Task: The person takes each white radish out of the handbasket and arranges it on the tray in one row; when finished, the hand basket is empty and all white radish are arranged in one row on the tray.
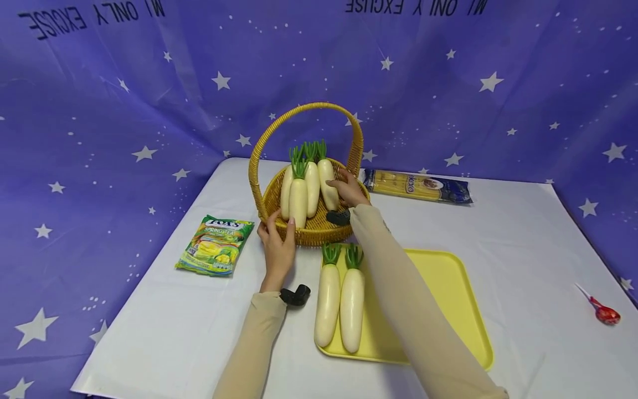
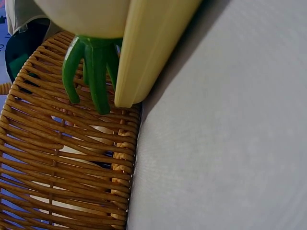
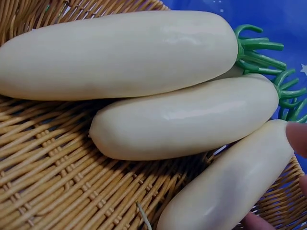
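A wicker basket (image 1: pixel 319 238) with a tall arched handle holds several white radishes (image 1: pixel 298 202) with green tops, leaning against its back. My left hand (image 1: pixel 278 249) grips the basket's front left rim. Inside the basket, my right hand (image 1: pixel 349 191) holds the rightmost radish (image 1: pixel 327 180); the right wrist view shows fingers on both sides of this radish (image 3: pixel 230 187). Two more radishes (image 1: pixel 327 305) lie side by side on the left part of a yellow tray (image 1: pixel 443 282). The left wrist view shows the basket's woven side (image 2: pixel 62 158) beside the tray's edge (image 2: pixel 153 52).
A green candy bag (image 1: pixel 215 246) lies left of the basket. At the back right is a pack of spaghetti (image 1: pixel 418 187). A red lollipop (image 1: pixel 605 315) lies near the table's right side. A purple star-patterned cloth hangs behind the white table.
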`<state>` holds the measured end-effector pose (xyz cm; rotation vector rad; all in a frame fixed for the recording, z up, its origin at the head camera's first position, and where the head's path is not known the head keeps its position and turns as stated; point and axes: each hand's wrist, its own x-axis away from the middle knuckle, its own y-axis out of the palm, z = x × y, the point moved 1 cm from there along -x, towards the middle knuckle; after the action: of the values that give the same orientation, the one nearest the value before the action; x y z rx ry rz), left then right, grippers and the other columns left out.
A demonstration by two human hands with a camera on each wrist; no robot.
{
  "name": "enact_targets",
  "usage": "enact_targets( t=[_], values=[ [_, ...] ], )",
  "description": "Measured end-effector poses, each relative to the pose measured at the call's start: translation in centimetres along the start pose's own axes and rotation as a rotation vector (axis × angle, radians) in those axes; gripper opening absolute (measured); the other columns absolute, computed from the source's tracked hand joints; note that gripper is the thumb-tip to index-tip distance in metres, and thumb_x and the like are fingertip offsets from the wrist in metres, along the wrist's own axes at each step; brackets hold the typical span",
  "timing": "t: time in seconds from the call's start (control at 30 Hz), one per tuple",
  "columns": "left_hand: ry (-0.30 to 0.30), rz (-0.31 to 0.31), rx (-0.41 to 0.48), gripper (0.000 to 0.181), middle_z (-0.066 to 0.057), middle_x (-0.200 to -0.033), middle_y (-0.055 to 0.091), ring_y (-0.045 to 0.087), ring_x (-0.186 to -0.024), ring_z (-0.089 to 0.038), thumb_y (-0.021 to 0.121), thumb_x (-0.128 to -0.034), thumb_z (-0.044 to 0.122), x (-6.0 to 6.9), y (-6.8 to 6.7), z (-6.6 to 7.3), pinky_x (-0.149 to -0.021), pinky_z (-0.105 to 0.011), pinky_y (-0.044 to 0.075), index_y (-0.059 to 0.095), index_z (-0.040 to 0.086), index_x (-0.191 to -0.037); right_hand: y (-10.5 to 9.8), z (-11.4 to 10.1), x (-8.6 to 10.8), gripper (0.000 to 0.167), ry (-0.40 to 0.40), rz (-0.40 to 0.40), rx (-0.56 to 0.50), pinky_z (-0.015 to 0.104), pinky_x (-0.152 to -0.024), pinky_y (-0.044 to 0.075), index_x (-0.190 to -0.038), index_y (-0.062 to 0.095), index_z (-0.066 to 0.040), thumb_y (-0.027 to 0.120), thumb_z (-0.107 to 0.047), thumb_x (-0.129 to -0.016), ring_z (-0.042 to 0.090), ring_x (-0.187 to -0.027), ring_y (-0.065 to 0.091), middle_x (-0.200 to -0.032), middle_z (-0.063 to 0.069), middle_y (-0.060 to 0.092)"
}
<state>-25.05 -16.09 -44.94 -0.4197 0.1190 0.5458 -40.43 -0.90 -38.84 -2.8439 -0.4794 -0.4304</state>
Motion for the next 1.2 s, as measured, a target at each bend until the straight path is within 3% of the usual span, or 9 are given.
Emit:
enact_targets(
  t=[0.3,0.43,0.57,0.7,0.8,1.0,1.07,1.17,1.2],
  values=[
    [0.012,0.006,0.006,0.051,-0.021,-0.142,0.015,0.028,-0.128,-0.039,0.042,-0.0910,0.050,0.0,0.2,0.1,-0.101,-0.054,0.027,0.037,0.023,-0.133,0.0,0.3,-0.5,0.082,-0.068,-0.074,0.155,0.047,-0.102,0.033,-0.145,0.009,-0.030,0.063,-0.019,-0.085,0.028,-0.136,0.026,-0.153,0.002,0.010],
    [0.012,0.002,0.008,0.051,-0.021,-0.142,0.015,0.028,-0.128,-0.039,0.043,-0.0908,0.050,0.0,0.1,0.2,-0.101,-0.055,0.027,0.037,0.023,-0.133,0.0,0.5,-1.0,0.091,-0.072,-0.082,0.202,0.042,-0.088,0.042,-0.145,0.006,-0.034,0.066,-0.010,-0.081,0.027,-0.130,0.034,-0.153,0.000,0.007],
    [0.012,0.002,0.004,0.050,-0.020,-0.142,0.015,0.029,-0.128,-0.040,0.043,-0.0910,0.050,0.0,0.1,0.2,-0.101,-0.055,0.028,0.037,0.024,-0.133,0.2,0.7,-1.3,0.094,-0.035,-0.078,0.168,0.037,-0.067,0.041,-0.143,0.005,-0.042,0.066,-0.006,-0.081,0.026,-0.117,0.044,-0.153,-0.002,0.008],
    [0.002,0.004,0.000,0.050,-0.020,-0.142,0.015,0.028,-0.128,-0.039,0.042,-0.0911,0.050,0.0,0.1,0.1,-0.102,-0.054,0.027,0.037,0.023,-0.133,0.4,0.7,-1.2,0.093,-0.041,-0.076,0.151,0.036,-0.068,0.044,-0.142,0.005,-0.043,0.064,-0.005,-0.081,0.027,-0.118,0.043,-0.153,0.000,0.009],
    [-0.002,-0.002,0.003,0.051,-0.020,-0.142,0.014,0.027,-0.129,-0.039,0.042,-0.0910,0.051,0.0,0.2,0.1,-0.103,-0.054,0.026,0.036,0.022,-0.134,0.3,0.0,0.0,0.091,-0.039,-0.087,0.137,0.038,-0.074,0.044,-0.144,0.005,-0.039,0.063,-0.005,-0.082,0.027,-0.113,0.045,-0.152,0.003,0.010],
    [-0.006,-0.012,0.005,0.052,-0.019,-0.144,0.011,0.027,-0.129,-0.039,0.040,-0.0903,0.054,0.0,0.1,0.1,-0.102,-0.054,0.027,0.036,0.025,-0.134,-0.1,-0.9,1.6,0.089,-0.042,-0.171,0.098,0.039,-0.068,0.041,-0.145,0.002,-0.035,0.061,-0.009,-0.084,0.017,-0.076,0.047,-0.151,0.007,0.010],
    [-0.007,-0.005,0.001,0.052,-0.018,-0.144,0.012,0.027,-0.129,-0.038,0.040,-0.0902,0.054,-0.1,0.1,0.1,-0.102,-0.054,0.027,0.036,0.026,-0.133,-0.1,-1.0,1.9,0.088,-0.050,-0.199,0.082,0.037,-0.066,0.040,-0.145,0.001,-0.034,0.061,-0.010,-0.085,0.012,-0.070,0.045,-0.149,0.008,0.014],
    [-0.001,0.002,-0.001,0.053,-0.020,-0.143,0.012,0.028,-0.128,-0.039,0.040,-0.0902,0.054,-0.1,0.0,-0.1,-0.102,-0.054,0.027,0.036,0.023,-0.133,-0.1,-0.9,2.3,0.087,-0.042,-0.240,0.029,0.033,-0.060,0.035,-0.145,0.002,-0.034,0.061,-0.011,-0.086,0.012,-0.056,0.036,-0.131,0.012,0.037],
    [0.001,0.004,0.000,0.053,-0.020,-0.143,0.013,0.028,-0.128,-0.039,0.041,-0.0904,0.053,-0.1,0.0,-0.1,-0.102,-0.054,0.028,0.037,0.023,-0.133,-0.1,-0.9,2.4,0.086,-0.035,-0.260,-0.006,0.032,-0.062,0.037,-0.145,0.001,-0.033,0.060,-0.011,-0.086,0.010,-0.058,0.041,-0.128,0.011,0.039]
  ],
)
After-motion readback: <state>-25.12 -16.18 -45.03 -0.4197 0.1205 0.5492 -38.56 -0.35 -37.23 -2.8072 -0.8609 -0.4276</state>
